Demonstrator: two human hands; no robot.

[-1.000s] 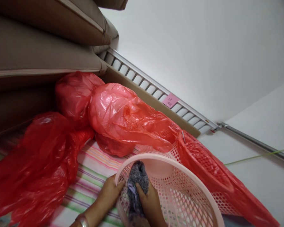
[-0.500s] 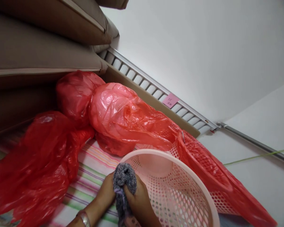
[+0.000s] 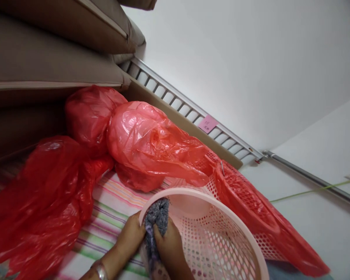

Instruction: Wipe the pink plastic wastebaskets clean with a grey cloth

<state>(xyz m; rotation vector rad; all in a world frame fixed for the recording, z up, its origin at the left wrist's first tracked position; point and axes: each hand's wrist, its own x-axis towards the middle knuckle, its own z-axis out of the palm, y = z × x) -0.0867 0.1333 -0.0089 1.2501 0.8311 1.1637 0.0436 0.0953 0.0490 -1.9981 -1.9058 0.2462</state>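
A grey woolly cloth (image 3: pixel 156 217) with a purple patch hangs over the near rim of a pink perforated plastic basket (image 3: pixel 221 249). My left hand (image 3: pixel 132 237) presses against the cloth from outside the basket, fingers closed on it. My right hand (image 3: pixel 170 249) grips the cloth from the basket side, thumb and fingers pinched round it. A metal bangle (image 3: pixel 99 270) sits on my left wrist. The lower end of the cloth is hidden between my hands.
Several red plastic bags (image 3: pixel 146 144) lie on a striped sheet (image 3: pixel 113 210); one covers a second perforated basket (image 3: pixel 245 202) behind the pink one. Brown cushions (image 3: pixel 46 50) are stacked at the left. A slatted rail (image 3: pixel 192 112) with a pink note (image 3: pixel 207 123) runs along the white wall.
The cloth and both hands shifted slightly left and down along the rim, then back up to the rim. The basket swayed a little with them.
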